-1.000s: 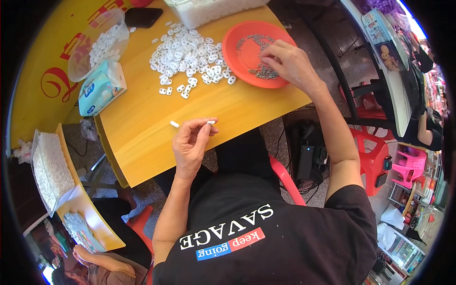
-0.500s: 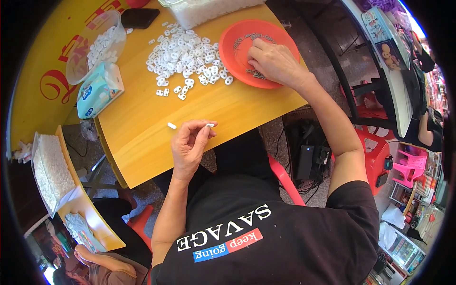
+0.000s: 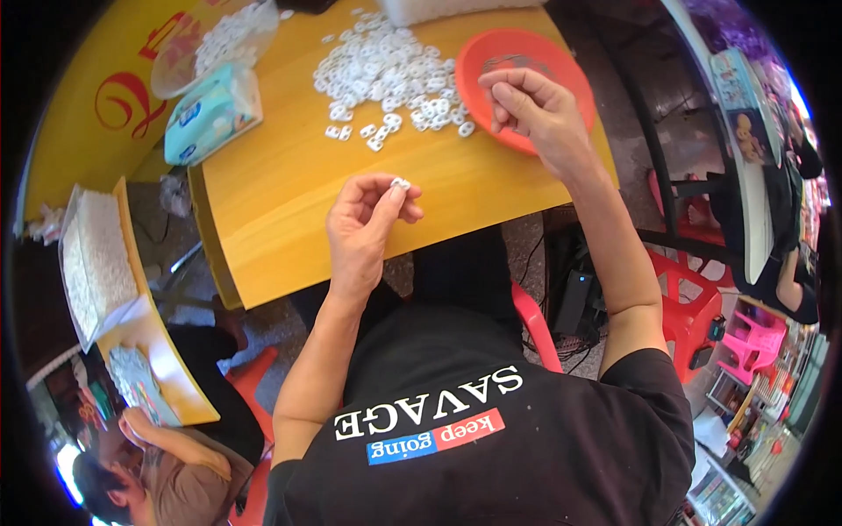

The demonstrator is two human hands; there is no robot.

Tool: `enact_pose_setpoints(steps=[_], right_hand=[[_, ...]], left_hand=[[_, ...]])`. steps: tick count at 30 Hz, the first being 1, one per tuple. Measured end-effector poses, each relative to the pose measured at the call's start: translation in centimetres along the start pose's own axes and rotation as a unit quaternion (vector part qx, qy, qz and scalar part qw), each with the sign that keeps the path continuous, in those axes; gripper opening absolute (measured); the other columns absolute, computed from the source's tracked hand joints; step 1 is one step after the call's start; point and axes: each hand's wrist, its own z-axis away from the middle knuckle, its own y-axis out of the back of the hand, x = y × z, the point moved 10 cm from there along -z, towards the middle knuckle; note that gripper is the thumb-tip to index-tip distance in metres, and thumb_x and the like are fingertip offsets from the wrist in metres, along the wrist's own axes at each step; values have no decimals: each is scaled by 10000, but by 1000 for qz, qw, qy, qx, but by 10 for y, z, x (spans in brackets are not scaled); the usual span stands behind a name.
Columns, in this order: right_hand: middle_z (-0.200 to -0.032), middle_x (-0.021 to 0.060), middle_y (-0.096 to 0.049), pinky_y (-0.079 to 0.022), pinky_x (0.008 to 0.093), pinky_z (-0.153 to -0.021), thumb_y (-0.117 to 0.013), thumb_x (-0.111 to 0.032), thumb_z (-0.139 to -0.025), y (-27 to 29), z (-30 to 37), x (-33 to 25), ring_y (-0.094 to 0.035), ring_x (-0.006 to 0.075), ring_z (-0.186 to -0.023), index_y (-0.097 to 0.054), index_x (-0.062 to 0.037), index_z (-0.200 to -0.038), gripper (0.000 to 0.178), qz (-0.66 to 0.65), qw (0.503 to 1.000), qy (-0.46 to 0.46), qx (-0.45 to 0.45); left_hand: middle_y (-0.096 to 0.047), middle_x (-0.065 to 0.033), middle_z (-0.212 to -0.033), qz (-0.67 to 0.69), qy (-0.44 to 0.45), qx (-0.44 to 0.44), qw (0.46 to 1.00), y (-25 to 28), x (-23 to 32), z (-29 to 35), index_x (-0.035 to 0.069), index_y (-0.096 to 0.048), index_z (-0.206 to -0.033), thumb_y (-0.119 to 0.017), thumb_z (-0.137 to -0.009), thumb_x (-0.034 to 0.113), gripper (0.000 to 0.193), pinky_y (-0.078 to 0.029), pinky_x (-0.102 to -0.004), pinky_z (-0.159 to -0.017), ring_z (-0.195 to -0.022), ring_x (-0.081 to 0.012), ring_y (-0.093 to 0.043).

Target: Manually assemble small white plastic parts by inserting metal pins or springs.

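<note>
Between the thumb and fingers of my left hand (image 3: 361,226) is a small white plastic piece (image 3: 400,183), held above the near part of the wooden table (image 3: 289,210). My right hand (image 3: 545,114) hovers over the near rim of a round red bowl (image 3: 574,74), thumb and forefinger pinched together. Whatever that pinch holds is too small to make out. Small thin metal parts (image 3: 517,63) lie in the bowl. Left of it spreads a heap of white two-holed plastic pieces (image 3: 377,66), a few of them strayed toward me.
A soft tissue pack (image 3: 213,114) stands at the table's left edge, before a clear tub (image 3: 180,66) of white pieces. Another clear container (image 3: 456,7) stands at the back. At lower left a person (image 3: 167,465) sits by another table. Red stools (image 3: 688,302) stand at right.
My right hand has lifted out of the red bowl toward its near rim, fingers pinched. My left hand has risen slightly, still holding its white piece. The whole view has shifted.
</note>
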Motion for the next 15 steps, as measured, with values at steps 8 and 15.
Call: enact_pose_setpoints(steps=[8, 15], right_hand=[[-903, 45, -641, -478, 217, -639, -621, -146, -953, -96, 31, 23, -569, 85, -682, -635, -2, -1037, 167, -114, 990, -35, -77], [-840, 28, -645, -476, 223, -628, -663, -199, -934, -125, 37, 29, -558, 76, -671, -654, -13, -986, 194, -168, 981, -58, -78]], left_hand=[[-677, -124, -930, 47, 10, 3, 999, 3, 18, 5, -6, -577, -1036, -610, -943, 74, 127, -530, -275, -736, -770, -154, -651], [-668, -84, -903, 45, -33, -2, 998, 8, 31, 10, -11, -575, -1011, -634, -937, 95, 142, -526, -255, -739, -779, -121, -638]])
